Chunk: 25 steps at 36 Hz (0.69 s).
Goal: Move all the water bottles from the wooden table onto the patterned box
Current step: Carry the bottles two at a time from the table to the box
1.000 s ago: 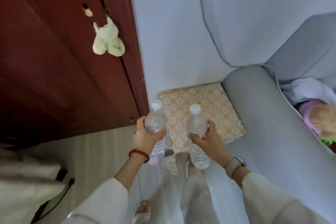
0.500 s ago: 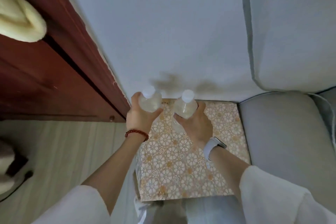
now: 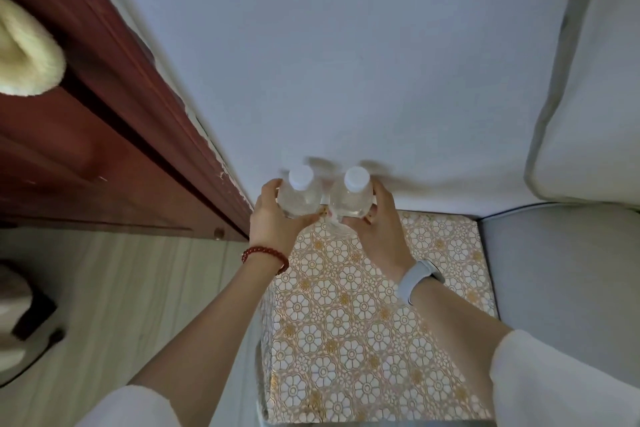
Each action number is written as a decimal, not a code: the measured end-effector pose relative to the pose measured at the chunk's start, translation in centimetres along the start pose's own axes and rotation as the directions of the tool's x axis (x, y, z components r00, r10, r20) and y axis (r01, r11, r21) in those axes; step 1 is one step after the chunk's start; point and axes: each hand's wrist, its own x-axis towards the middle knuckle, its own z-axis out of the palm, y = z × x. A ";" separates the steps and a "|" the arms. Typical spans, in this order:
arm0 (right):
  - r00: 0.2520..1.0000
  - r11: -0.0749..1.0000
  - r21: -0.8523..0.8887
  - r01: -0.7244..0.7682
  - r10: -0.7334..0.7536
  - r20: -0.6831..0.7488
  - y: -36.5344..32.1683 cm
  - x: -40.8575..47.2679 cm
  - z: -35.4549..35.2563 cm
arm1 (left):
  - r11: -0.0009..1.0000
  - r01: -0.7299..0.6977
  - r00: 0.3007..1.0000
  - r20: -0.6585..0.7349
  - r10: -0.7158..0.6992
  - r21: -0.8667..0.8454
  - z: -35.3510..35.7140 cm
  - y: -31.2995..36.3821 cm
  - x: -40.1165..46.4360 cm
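Observation:
Two clear water bottles with white caps stand upright side by side at the far left corner of the patterned box [image 3: 349, 315], close to the wall. My left hand [image 3: 273, 218] is wrapped around the left bottle [image 3: 299, 196]. My right hand [image 3: 381, 229] grips the right bottle [image 3: 351, 199]. I see the bottles from above, so their lower parts are hidden; whether their bases touch the box top I cannot tell. The box has a gold and white flower pattern. The wooden table is out of view.
A dark red wooden door [image 3: 86, 135] with a cream plush thing [image 3: 27, 55] hanging on it is at the left. A grey sofa armrest [image 3: 561, 288] and pale cushion [image 3: 588, 97] flank the box on the right. Light wood floor [image 3: 121, 305] lies at the left.
Both hands carried the bottles forward over the box to its far left corner by the wall. The bottles drew closer together, and my view tipped down and nearer.

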 end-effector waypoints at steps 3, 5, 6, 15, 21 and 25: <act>0.999 1.000 0.008 0.028 -0.028 0.034 0.0 0.3 0.2 | 1.000 0.019 0.998 -0.059 -0.018 0.005 0.6 0.4 -0.1; 0.999 0.999 -0.018 0.039 -0.039 0.024 0.3 0.5 0.5 | 0.999 0.028 0.994 -0.104 -0.030 -0.024 1.2 0.5 -0.5; 0.999 0.998 -0.035 0.044 -0.044 0.007 0.5 0.5 0.6 | 0.999 0.030 0.991 -0.128 -0.035 -0.046 1.6 0.6 -0.7; 1.000 1.000 -0.014 0.015 -0.015 -0.008 0.4 0.0 0.4 | 0.998 0.011 0.994 -0.112 -0.017 -0.054 2.1 0.5 -1.0; 0.998 0.997 -0.048 -0.062 0.061 -0.020 -0.9 -0.7 0.4 | 0.999 0.030 0.999 0.023 -0.030 -0.012 0.7 0.2 -0.8; 0.991 0.988 -0.071 -0.136 0.135 -0.016 -2.7 -2.9 -0.2 | 0.997 0.059 0.996 0.067 -0.062 0.049 -0.8 0.4 -2.6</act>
